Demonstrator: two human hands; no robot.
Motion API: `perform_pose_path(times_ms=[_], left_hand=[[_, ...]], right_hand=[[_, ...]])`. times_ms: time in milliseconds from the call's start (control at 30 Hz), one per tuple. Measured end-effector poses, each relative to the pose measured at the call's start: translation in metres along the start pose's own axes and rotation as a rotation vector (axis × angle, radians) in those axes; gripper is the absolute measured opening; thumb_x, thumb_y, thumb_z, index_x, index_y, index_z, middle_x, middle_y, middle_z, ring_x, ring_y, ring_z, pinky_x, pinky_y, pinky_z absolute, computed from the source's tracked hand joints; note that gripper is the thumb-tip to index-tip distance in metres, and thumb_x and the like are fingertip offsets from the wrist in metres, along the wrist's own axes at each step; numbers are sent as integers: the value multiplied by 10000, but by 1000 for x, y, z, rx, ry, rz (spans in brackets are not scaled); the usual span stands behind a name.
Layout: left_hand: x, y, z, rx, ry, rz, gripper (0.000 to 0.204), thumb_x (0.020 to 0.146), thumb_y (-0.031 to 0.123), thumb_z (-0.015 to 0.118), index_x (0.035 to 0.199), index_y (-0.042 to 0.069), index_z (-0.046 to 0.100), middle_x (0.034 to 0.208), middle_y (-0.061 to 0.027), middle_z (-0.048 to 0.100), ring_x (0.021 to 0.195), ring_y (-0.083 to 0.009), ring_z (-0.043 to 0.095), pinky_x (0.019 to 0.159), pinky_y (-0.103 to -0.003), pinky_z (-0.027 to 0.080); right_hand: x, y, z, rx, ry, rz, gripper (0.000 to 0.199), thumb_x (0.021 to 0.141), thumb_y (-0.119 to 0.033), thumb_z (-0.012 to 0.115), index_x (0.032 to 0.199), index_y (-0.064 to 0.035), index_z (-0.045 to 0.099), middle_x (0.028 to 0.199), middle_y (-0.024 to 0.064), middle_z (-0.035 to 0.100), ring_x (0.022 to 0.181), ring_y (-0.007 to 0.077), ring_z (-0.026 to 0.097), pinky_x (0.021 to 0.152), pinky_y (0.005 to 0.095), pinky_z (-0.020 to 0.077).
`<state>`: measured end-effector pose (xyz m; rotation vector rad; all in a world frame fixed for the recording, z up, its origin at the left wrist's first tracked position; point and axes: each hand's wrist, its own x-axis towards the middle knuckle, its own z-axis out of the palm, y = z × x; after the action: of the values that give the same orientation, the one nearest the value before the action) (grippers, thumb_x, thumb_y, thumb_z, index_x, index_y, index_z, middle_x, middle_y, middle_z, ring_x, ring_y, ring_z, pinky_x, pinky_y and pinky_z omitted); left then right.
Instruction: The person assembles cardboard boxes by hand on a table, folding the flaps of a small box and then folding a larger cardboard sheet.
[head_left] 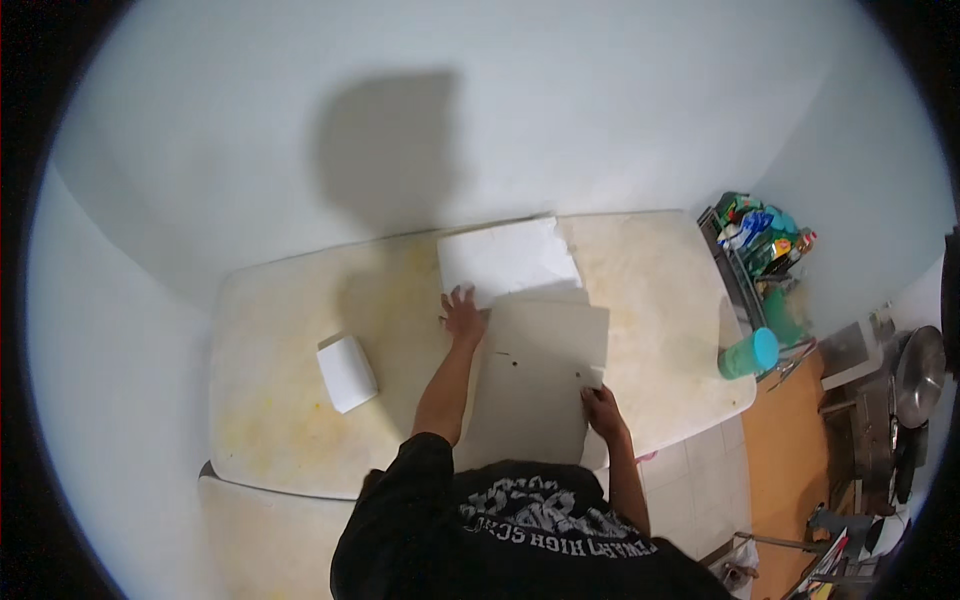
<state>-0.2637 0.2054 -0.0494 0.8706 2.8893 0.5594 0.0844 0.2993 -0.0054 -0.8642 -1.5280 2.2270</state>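
A flat, grey-beige board [545,345] with two small dark holes and a short slit reaches from my body onto the table. My right hand [603,412] pinches its right edge, near one of the holes. Beyond it lies a flat white sheet or thin stack [508,258] with a slightly ragged right edge, and the board's far end comes up close to it. My left hand [462,315] rests with spread fingers at the white sheet's near left corner, beside the board's upper left corner.
A small white box [348,374] sits on the left of the stained whitish table [270,300]. A turquoise-lidded container [748,355] stands at the right edge. Past it, a rack holds colourful packages [765,240]. Pans [920,375] hang at far right; a wall borders the table's back.
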Motion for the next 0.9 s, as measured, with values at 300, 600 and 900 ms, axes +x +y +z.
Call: perform_pose_path(times_ms=[300, 600, 900], left_hand=[[-162, -96, -43, -1095, -102, -599, 457, 926, 313, 605, 1298, 54, 544, 1193, -137, 619, 1047, -254, 616, 859, -361, 500], [-252, -89, -23, -585, -38, -179, 615, 782, 142, 736, 1344, 88, 490, 1210, -206, 532, 993, -311, 596, 849, -404, 506], [-217, -84, -31, -606, 28, -140, 800, 739, 182, 782, 1391, -15, 362, 1151, -216, 573, 1043, -344, 565, 884, -429, 484]], right_hand=[[69, 55, 10, -710, -238, 277, 458, 861, -396, 681, 1089, -3, 618, 919, 100, 655, 832, 185, 616, 703, 340, 503], [38, 39, 61, -1366, -345, -81, 352, 827, -320, 661, 962, 5, 675, 1135, 193, 591, 1008, 367, 568, 819, 453, 490], [10, 28, 62, -1289, -64, -446, 301, 792, -213, 711, 986, 12, 667, 1286, 192, 513, 1219, 368, 434, 1027, 433, 363]])
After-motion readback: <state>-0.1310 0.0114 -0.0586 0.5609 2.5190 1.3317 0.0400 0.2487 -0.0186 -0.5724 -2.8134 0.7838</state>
